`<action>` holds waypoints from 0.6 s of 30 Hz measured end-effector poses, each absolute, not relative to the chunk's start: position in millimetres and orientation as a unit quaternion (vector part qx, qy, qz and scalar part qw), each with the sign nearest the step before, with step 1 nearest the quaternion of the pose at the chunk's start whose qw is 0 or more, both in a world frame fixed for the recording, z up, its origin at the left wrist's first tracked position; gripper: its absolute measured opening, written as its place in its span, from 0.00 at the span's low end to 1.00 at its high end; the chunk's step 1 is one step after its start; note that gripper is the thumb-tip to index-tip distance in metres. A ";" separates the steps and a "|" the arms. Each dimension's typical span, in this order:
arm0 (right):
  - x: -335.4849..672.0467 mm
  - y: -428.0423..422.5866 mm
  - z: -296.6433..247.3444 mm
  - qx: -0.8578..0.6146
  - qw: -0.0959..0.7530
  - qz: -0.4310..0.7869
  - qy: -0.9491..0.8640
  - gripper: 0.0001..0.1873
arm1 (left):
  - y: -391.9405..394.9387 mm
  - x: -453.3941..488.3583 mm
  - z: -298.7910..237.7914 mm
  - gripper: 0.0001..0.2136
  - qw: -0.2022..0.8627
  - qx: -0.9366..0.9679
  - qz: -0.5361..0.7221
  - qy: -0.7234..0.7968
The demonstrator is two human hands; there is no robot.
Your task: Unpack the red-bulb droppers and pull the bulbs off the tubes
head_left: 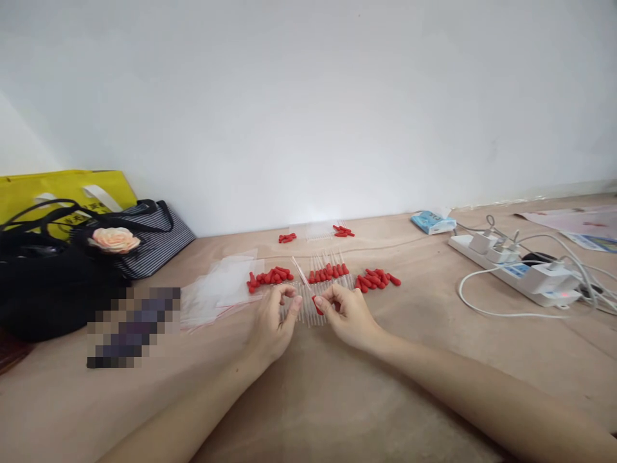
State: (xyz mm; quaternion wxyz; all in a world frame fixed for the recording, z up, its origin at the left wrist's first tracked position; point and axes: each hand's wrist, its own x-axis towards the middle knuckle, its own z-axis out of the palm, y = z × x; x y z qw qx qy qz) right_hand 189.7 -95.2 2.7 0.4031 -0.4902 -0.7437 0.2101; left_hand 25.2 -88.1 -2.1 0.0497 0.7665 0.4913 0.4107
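Between thumb and fingers, my right hand [351, 318] pinches a glass dropper by its red rubber bulb [319, 305]. Its clear tube [301, 272] slants up and to the left. My left hand [274, 325] is just left of it, thumb and fingers curved but apart, with nothing visible between them. Beneath and between both hands lies a row of clear glass tubes [304, 316]. Behind them several droppers [330, 272] with red bulbs fitted lie side by side. Loose red bulbs form one pile [274, 276] to the left and another pile [376, 280] to the right.
Clear zip bags [222, 283] are spread left of the bulbs. More red bulbs [343, 231] and clear tubes lie near the wall. At right are a tissue pack [432, 222] and a power strip [518, 270] with cables. Bags [161, 238] and a blurred-out dark object [137, 328] occupy the left.
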 end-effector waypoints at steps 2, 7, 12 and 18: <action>188.6 -96.8 1.7 -0.495 0.393 0.193 -0.750 0.13 | -88.6 26.7 -1.7 0.10 0.095 0.793 0.377 0.470; 187.4 -101.2 -3.6 -0.471 0.359 0.122 -0.797 0.13 | -93.1 32.5 -0.7 0.10 0.154 0.810 0.361 0.436; 206.1 -100.1 0.0 -0.406 0.401 -0.144 -0.808 0.11 | -88.6 22.1 -0.7 0.10 0.040 0.835 0.336 0.435; 221.3 -94.8 -5.6 -0.287 0.361 -0.260 -0.848 0.11 | -88.3 17.0 -2.3 0.08 -0.151 0.884 0.295 0.329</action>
